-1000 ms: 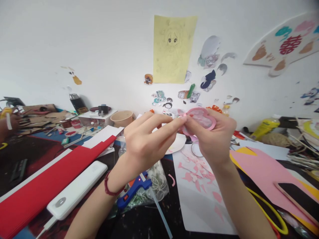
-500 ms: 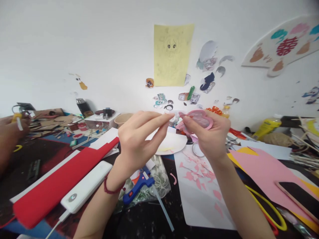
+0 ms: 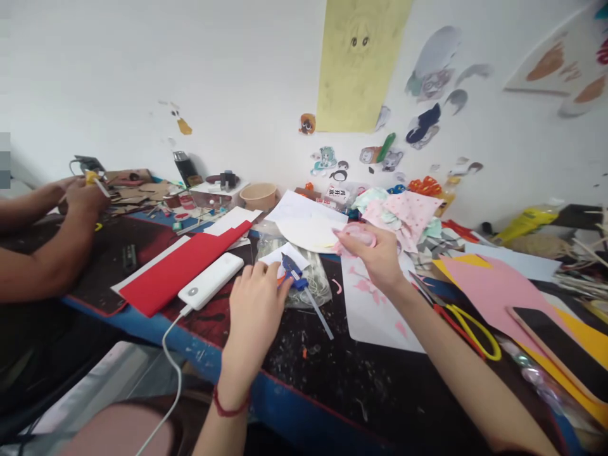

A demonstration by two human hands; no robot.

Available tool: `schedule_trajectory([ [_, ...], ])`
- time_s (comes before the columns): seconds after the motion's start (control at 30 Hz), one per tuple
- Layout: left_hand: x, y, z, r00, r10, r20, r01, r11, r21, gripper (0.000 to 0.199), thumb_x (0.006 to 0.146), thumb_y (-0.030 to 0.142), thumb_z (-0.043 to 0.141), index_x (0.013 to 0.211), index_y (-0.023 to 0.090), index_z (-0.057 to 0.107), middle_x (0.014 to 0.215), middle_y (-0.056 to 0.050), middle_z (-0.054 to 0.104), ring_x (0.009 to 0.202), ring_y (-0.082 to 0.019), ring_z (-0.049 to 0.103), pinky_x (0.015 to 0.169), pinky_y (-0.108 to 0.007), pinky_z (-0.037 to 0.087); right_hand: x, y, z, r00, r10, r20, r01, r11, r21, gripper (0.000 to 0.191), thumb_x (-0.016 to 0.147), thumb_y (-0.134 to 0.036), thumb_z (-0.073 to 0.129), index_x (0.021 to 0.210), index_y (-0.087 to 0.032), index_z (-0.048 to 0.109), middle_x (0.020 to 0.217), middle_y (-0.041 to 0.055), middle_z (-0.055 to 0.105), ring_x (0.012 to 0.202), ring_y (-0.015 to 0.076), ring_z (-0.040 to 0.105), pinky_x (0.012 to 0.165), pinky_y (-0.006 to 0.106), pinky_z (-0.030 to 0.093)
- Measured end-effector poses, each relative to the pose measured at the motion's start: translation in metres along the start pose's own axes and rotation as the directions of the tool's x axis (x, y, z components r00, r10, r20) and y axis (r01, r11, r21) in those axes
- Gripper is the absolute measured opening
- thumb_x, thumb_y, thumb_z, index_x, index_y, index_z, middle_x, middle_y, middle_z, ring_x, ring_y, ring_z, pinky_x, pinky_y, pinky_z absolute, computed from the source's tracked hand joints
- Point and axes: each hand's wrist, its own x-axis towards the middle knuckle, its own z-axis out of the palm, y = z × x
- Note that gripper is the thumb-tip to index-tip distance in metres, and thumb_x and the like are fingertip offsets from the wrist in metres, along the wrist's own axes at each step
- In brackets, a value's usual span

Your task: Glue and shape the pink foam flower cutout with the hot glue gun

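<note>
My left hand (image 3: 256, 301), with a dark red band at the wrist, has its fingers curled round the handle of a blue glue gun (image 3: 293, 271) on the table. A clear glue stick (image 3: 319, 311) sticks out from the gun's back. Under the gun lies a clear plastic bag (image 3: 317, 294). My right hand (image 3: 380, 256) pinches a pink, partly see-through piece (image 3: 360, 235) above a white sheet (image 3: 380, 326) with pink scraps. The fingers hide part of that piece.
Left of my hands lie a white power bank (image 3: 211, 278) with a cable and a red strip (image 3: 185, 269). To the right are scissors (image 3: 468, 326), pink paper (image 3: 489, 291) and a phone (image 3: 560, 348). Another person's arms (image 3: 57, 247) are at the far left.
My left hand has come down from near the pink piece to the glue gun's handle. My right hand still holds the pink piece. The view has turned down and left.
</note>
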Motion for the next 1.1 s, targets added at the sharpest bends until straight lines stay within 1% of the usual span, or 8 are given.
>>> schedule_trajectory([
  [0.1,-0.020,0.008,0.029,0.996,-0.049,0.069,0.041,0.992,0.119,0.037,0.095,0.037,0.069,0.121,0.012,0.067,0.104,-0.015,0.069,0.100,-0.035,0.063,0.080,-0.044,0.050,-0.021,0.037,0.002,0.993,0.119,0.008,-0.119,0.993,0.009,0.028,0.078,-0.043,0.085,0.075,-0.016,0.078,0.073,0.0042,0.078,0.063,0.0165,0.069,0.064,0.030,0.057],
  [0.23,-0.025,0.007,0.054,0.998,-0.027,0.063,0.019,0.992,0.128,0.032,0.094,0.034,0.070,0.116,0.011,0.067,0.100,-0.014,0.068,0.101,-0.035,0.061,0.082,-0.044,0.050,-0.030,0.075,0.009,0.975,0.220,0.040,-0.220,0.975,-0.019,0.032,0.084,-0.044,0.081,0.080,-0.013,0.075,0.084,0.0058,0.077,0.077,0.0181,0.070,0.073,0.031,0.057],
  [0.4,-0.025,-0.007,0.072,1.000,0.012,0.022,-0.014,0.994,0.109,0.034,0.096,0.030,0.067,0.122,0.008,0.065,0.101,-0.013,0.068,0.098,-0.033,0.061,0.082,-0.042,0.051,-0.020,0.104,0.022,0.929,0.330,0.168,-0.313,0.942,-0.119,0.033,0.099,-0.038,0.065,0.123,-0.015,0.065,0.120,0.0085,0.069,0.102,0.0224,0.070,0.087,0.042,0.060],
  [0.53,-0.028,-0.013,0.084,0.998,0.053,-0.028,-0.050,0.996,0.079,0.043,0.097,0.032,0.065,0.131,0.007,0.062,0.101,-0.014,0.067,0.093,-0.032,0.060,0.080,-0.043,0.051,-0.016,0.119,0.030,0.908,0.351,0.230,-0.314,0.932,-0.183,0.037,0.098,-0.038,0.066,0.128,-0.016,0.063,0.129,0.0096,0.066,0.110,0.0257,0.068,0.092,0.045,0.059],
  [0.67,-0.030,-0.016,0.095,0.993,0.071,-0.090,-0.068,0.997,0.032,0.039,0.101,0.027,0.057,0.132,0.004,0.060,0.101,-0.015,0.065,0.089,-0.030,0.059,0.080,-0.041,0.052,-0.019,0.124,0.030,0.901,0.351,0.256,-0.300,0.929,-0.218,0.033,0.098,-0.038,0.066,0.121,-0.015,0.066,0.120,0.0080,0.069,0.103,0.0231,0.069,0.088,0.043,0.060],
  [0.8,-0.036,-0.022,0.098,0.985,0.035,-0.171,-0.037,0.999,-0.010,0.039,0.104,0.025,0.050,0.135,0.003,0.057,0.103,-0.016,0.062,0.090,-0.030,0.058,0.083,-0.042,0.052,-0.022,0.119,0.031,0.922,0.324,0.214,-0.280,0.936,-0.214,0.033,0.089,-0.048,0.075,0.090,-0.015,0.076,0.085,0.0043,0.077,0.081,0.0216,0.071,0.077,0.035,0.058],
  [0.9,-0.041,-0.029,0.093,0.957,-0.071,-0.280,0.013,0.979,-0.206,0.041,0.105,0.027,0.048,0.139,0.005,0.055,0.105,-0.015,0.061,0.091,-0.028,0.061,0.077,-0.036,0.052,-0.024,0.110,0.034,0.937,0.299,0.182,-0.265,0.945,-0.191,0.034,0.081,-0.050,0.080,0.082,-0.017,0.078,0.078,0.0045,0.079,0.075,0.0228,0.071,0.070,0.033,0.056],
  [1.1,-0.039,-0.047,0.087,0.959,-0.203,-0.197,0.008,0.716,-0.698,0.033,0.105,0.029,0.050,0.134,0.016,0.060,0.103,-0.005,0.062,0.090,-0.018,0.064,0.081,-0.027,0.051,-0.034,0.086,0.035,0.967,0.239,0.090,-0.227,0.966,-0.123,0.028,0.083,-0.048,0.078,0.083,-0.019,0.078,0.079,0.0061,0.080,0.076,0.0230,0.073,0.069,0.034,0.059],
])
